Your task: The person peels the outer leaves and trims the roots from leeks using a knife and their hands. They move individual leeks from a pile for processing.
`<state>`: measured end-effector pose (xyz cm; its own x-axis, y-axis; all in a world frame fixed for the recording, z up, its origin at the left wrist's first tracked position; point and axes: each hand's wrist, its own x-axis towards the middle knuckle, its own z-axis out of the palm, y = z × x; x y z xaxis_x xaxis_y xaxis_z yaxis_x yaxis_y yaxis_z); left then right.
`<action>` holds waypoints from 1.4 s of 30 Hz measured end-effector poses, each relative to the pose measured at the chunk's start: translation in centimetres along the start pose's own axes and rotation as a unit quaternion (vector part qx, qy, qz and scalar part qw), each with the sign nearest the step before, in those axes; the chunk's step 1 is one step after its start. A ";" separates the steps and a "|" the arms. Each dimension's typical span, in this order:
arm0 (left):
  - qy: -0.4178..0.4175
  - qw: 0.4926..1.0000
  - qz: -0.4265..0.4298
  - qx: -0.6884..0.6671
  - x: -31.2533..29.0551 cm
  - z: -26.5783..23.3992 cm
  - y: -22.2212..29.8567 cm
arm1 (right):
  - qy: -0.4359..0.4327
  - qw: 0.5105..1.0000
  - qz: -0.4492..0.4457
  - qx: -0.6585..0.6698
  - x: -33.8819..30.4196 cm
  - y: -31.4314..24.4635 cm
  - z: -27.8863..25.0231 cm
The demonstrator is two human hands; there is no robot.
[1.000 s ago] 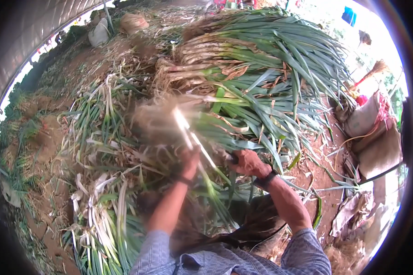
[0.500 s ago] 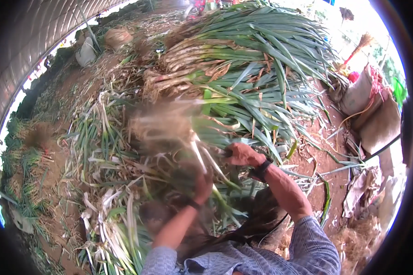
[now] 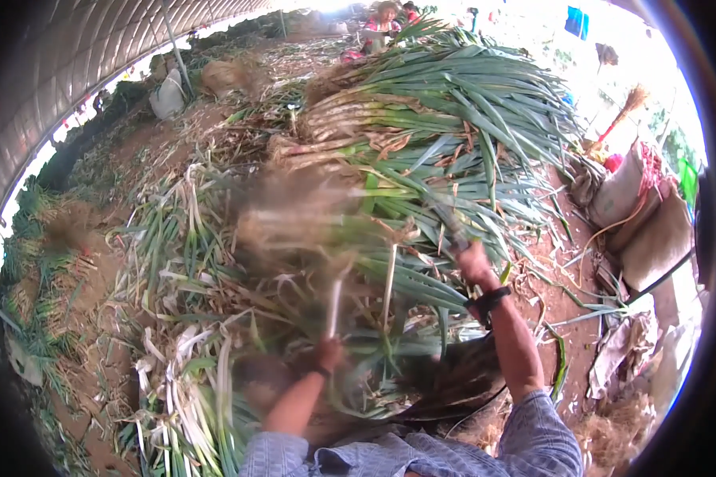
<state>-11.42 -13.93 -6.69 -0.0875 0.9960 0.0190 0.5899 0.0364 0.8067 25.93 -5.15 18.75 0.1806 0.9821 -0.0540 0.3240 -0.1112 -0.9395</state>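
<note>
In the lower middle my left hand is closed round a long green onion. Its white stalk points away from me, and its upper end is blurred. Farther to the right, my right hand grips a slim knife-like tool, which points up and left over green leaves; smear hides its exact shape. Just beyond both hands lies a big pile of green onions, roots to the left and leaves to the right. Another pale stalk stands out between my hands.
Stripped onions and peelings cover the ground on the left. Filled sacks and crumpled sheeting lie at the right. A white bag stands far left beside a pole. Another person is beyond the pile.
My right hand has moved right and slightly up with the tool, away from the onion. My left hand has shifted slightly left and down, still gripping a stalk. The view has tilted up a little.
</note>
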 end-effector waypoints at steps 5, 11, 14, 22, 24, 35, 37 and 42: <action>-0.029 0.983 -0.099 -0.153 2.0 -3.6 2.3 | 0.030 0.985 0.042 -0.166 -2.3 -0.6 -4.8; 0.031 0.908 -0.080 -0.410 10.3 -13.1 18.0 | -0.166 0.887 -0.318 -0.291 -3.3 -0.2 1.1; 0.017 0.899 -0.027 -0.438 12.0 -14.6 20.9 | -0.262 0.894 -0.246 -0.266 -2.9 -1.2 1.7; 0.113 0.945 -0.042 -0.303 15.3 -7.4 16.1 | -0.183 0.905 -0.252 -0.291 -5.2 -0.2 1.0; 0.195 0.910 -0.135 -0.341 16.8 -7.8 15.4 | -0.197 0.890 -0.243 -0.331 -5.8 0.3 0.8; 0.031 0.801 -0.127 -0.585 19.0 -9.8 12.7 | -0.179 0.860 -0.262 -0.399 -4.9 1.0 4.4; -0.013 0.813 -0.091 -0.576 18.9 -10.0 13.6 | -0.182 0.871 -0.244 -0.386 -4.3 0.3 5.3; 0.004 0.823 -0.071 -0.564 17.9 -9.8 15.3 | -0.208 0.861 -0.267 -0.380 -3.7 -0.6 6.5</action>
<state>-11.85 3.61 11.80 -0.0994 0.9876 -0.1217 -0.5461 0.0481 0.8363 18.97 -7.76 17.33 -0.4794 0.8761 0.0507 0.8006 0.4603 -0.3836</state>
